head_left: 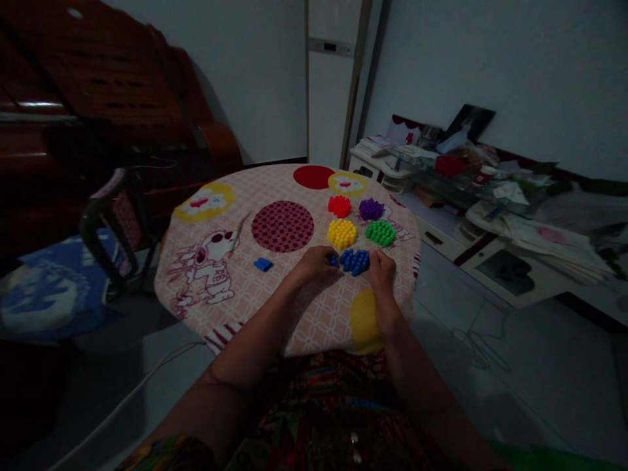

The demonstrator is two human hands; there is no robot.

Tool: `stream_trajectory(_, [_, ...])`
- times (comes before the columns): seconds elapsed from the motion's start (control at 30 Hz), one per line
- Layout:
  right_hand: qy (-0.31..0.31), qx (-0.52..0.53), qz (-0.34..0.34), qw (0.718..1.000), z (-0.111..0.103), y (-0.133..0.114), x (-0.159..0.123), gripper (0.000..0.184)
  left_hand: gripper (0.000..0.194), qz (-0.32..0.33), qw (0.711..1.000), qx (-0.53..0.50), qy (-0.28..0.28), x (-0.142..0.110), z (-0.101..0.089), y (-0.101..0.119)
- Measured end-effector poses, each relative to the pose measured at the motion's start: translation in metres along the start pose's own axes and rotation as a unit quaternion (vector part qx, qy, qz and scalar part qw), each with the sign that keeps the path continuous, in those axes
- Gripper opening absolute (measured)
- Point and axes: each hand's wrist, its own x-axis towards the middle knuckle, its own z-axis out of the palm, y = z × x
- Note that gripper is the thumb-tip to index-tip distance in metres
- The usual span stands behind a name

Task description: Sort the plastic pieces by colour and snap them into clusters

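On a round table with a cartoon-print cloth (226, 275) lie small piles of plastic pegs sorted by colour: red (339, 206), purple (371, 209), yellow (342, 233), green (380, 233) and blue (354, 261). My left hand (316, 265) rests at the left edge of the blue pile, fingers curled around a blue piece. My right hand (381, 271) sits at the pile's right edge, fingers closed against it; what they hold is hidden. A separate blue block (263, 264) lies alone further left on the cloth.
A dark chair (115, 226) stands left of the table. A low white cabinet (490, 255) cluttered with papers and boxes runs along the right wall. A dark wooden sofa (98, 98) fills the back left. A white cable (147, 386) crosses the floor.
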Motion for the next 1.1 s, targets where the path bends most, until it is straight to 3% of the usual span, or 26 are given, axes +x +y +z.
stream_trajectory(0.3, [-0.005,0.001,-0.006,1.000,0.000,-0.001,0.000,0.038,0.032,0.005,0.999,-0.034,0.027,0.002,0.008,0.000])
stream_trajectory(0.53, [-0.003,-0.001,0.002,1.000,0.000,0.000,0.000,0.038,0.066,-0.004,0.998,-0.059,0.017,0.002,0.014,0.003])
stream_trajectory(0.67, [-0.004,0.002,0.001,1.000,0.000,0.001,-0.001,0.038,0.064,-0.033,0.997,-0.040,0.048,-0.002,-0.017,-0.007])
stream_trajectory(0.77, [-0.002,-0.005,0.006,1.000,0.001,0.003,0.000,0.039,0.040,-0.087,0.986,0.040,0.134,-0.012,-0.054,-0.026])
stream_trajectory(0.87, [-0.001,-0.010,0.002,1.000,0.002,0.006,0.001,0.039,0.028,-0.174,0.953,0.142,0.204,-0.030,-0.089,-0.049])
stream_trajectory(0.93, [-0.003,-0.011,0.001,1.000,0.003,0.007,0.002,0.039,0.028,-0.224,0.940,0.173,0.192,-0.042,-0.104,-0.063])
stream_trajectory(1.0, [-0.004,-0.011,0.004,1.000,0.003,0.007,0.003,0.039,0.033,-0.257,0.938,0.187,0.136,-0.052,-0.111,-0.072])
stream_trajectory(1.1, [-0.003,-0.012,-0.001,1.000,0.003,0.004,0.003,0.038,0.030,-0.256,0.946,0.196,0.042,-0.058,-0.108,-0.078])
